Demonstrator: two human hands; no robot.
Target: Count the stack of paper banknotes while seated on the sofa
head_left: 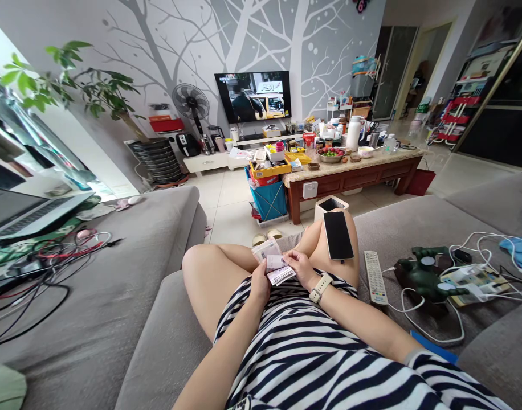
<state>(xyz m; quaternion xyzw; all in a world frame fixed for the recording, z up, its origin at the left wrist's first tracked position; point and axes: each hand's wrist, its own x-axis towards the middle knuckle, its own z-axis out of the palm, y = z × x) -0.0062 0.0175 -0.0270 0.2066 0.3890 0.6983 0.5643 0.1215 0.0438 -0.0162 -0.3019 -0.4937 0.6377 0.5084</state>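
Observation:
In my lap, a small stack of pale purplish paper notes that look like banknotes (268,250) is fanned and folded between my two hands. My left hand (260,283) is closed around the near left side of the stack, with its thumb on top. With its fingers pinched, my right hand (302,270) grips the right edge of one note. A watch with a pale strap (321,287) is on my right wrist. On my right thigh lies a smartphone (338,234), its screen dark. The lower notes are partly covered by my fingers.
Beside my right leg lies a remote control (375,277), near a dark green figure (427,279) and tangled white cables. A laptop (39,213) and more cables are on the left sofa section. Ahead stands a cluttered coffee table (350,173) with a bin (329,206) before it.

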